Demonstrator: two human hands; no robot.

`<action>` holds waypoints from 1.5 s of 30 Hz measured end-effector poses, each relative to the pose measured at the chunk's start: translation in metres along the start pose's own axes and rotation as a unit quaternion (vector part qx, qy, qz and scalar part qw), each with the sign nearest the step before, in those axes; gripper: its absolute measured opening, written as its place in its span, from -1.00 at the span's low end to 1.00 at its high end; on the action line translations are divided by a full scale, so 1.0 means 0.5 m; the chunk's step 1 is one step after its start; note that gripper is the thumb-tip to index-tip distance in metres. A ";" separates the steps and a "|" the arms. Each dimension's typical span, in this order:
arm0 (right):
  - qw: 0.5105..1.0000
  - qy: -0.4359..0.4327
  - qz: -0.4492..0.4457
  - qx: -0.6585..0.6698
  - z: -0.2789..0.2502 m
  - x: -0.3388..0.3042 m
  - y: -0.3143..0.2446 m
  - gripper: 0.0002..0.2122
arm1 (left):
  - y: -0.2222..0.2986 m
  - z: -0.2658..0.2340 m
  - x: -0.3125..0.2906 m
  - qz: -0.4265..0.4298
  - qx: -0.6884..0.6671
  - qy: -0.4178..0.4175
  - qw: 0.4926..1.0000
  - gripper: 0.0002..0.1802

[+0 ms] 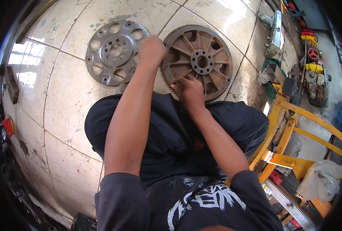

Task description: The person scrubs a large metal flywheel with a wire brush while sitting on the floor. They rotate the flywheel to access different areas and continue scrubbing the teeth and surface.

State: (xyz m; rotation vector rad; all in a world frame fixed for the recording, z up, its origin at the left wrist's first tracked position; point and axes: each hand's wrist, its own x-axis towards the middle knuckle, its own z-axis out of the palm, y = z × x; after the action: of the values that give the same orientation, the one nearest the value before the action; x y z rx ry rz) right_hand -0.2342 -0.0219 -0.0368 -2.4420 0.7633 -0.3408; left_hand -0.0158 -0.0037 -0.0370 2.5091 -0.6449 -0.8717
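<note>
Both bare forearms reach forward from the lower edge, over dark trousers, to a rusty brown toothed flywheel with spokes and a bolt-hole hub (201, 59) lying flat on the cracked white tiled floor (63, 96). The left hand (151, 50) is closed into a fist at the wheel's left rim — knuckles up, pressed against the toothed edge; whether it grips the rim or something small inside the fist cannot be told. The right hand (189, 90) has its fingers curled down onto the near rim and the lower spokes, the back of the hand toward the camera, so the fingertips are hidden.

Just beside the flywheel, to the left, lies a grey round metal plate pierced with a ring of holes (115, 52), close to the left wrist but apart from the toothed wheel. On the right stands a yellow-painted steel frame (294, 127) with a crumpled clear plastic bag (321, 179) at its lower end. Farther right — a clutter of engine parts and tools (313, 73), and a pale metal casting (274, 32) near the top edge.
</note>
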 end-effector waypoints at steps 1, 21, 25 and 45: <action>1.000 0.003 0.005 -0.002 0.001 -0.003 -0.002 -0.85 | -0.004 0.000 0.004 0.010 0.007 -0.007 1.000 -0.67; 0.996 -0.019 0.086 -0.006 -0.043 -0.061 0.018 -0.85 | -0.017 0.007 -0.001 0.002 -0.005 0.010 1.000 -0.65; 0.998 0.059 0.011 -0.002 0.018 0.029 0.005 -0.84 | -0.002 0.006 0.005 0.005 -0.008 0.009 1.000 -0.65; 0.998 -0.022 0.065 -0.006 -0.062 -0.061 0.035 -0.81 | -0.026 0.021 0.020 0.002 0.003 0.027 1.000 -0.66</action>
State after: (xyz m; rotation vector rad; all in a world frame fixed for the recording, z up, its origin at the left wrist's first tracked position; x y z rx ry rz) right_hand -0.2789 -0.0292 -0.0236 -2.3895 0.9020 -0.2325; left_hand -0.0120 -0.0012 -0.0560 2.5263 -0.6353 -0.8002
